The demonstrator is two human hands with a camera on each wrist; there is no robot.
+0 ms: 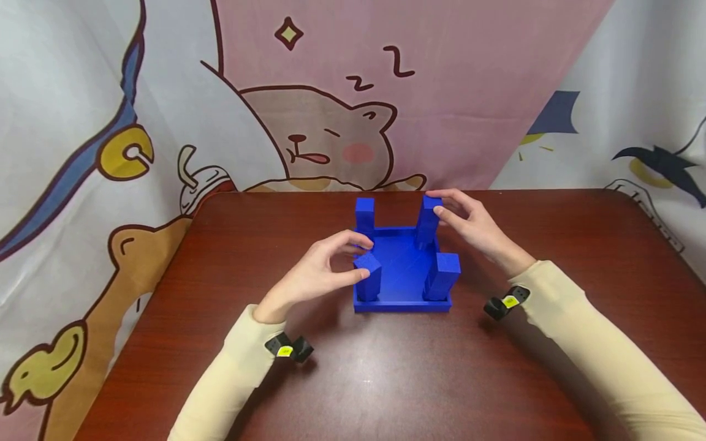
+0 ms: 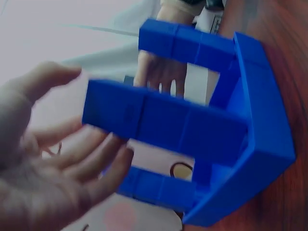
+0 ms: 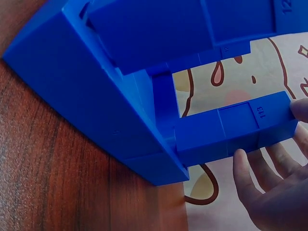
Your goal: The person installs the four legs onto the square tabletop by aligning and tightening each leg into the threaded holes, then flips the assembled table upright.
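Note:
A blue square tray [image 1: 399,263] with a low rim stands on the table, and a blue block post rises from each corner. My right hand [image 1: 477,226] pinches the top of the far right post [image 1: 428,222] between thumb and fingers. In the right wrist view that post [image 3: 236,126] bears a small raised number. My left hand [image 1: 314,269] is around the near left post [image 1: 371,280] with its fingers loosely spread. The left wrist view shows the thumb apart from this post [image 2: 166,124], fingertips close behind it.
The far left post [image 1: 364,214] and near right post [image 1: 442,277] stand upright with no hand on them. Beneath the tray is a dark red wooden table [image 1: 375,373]. A cartoon-printed cloth [image 1: 441,92] hangs behind the table's back edge.

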